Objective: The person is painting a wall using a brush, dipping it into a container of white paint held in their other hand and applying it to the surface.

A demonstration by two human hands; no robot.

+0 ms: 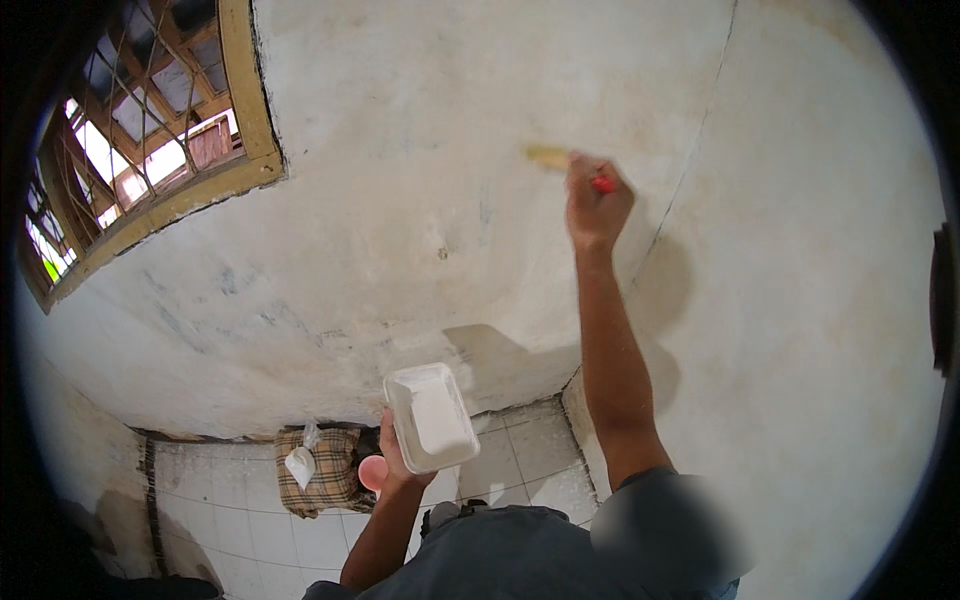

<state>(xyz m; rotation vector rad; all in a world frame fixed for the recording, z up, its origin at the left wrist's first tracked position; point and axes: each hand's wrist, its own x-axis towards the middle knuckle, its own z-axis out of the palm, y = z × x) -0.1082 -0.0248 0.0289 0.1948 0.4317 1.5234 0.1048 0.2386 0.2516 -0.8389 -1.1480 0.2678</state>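
My right hand (600,196) is closed around the red handle of a paintbrush (551,157), whose pale yellowish bristles point left over the stained, whitish wall (375,187). The brush is a little blurred, and whether its tip touches the wall cannot be told. Lower down, my left hand (401,454) holds a white rectangular plastic tub (433,420) from below and its left side. White paint or a similar white liquid lies inside the tub.
A barred window with a yellowish wooden frame (255,142) is at upper left. On the tiled floor (255,525) are a plaid cushion or cloth bundle (330,457), a knotted plastic bag with white contents (301,466) and a pink cup or bowl (372,472). A wall corner lies right of centre.
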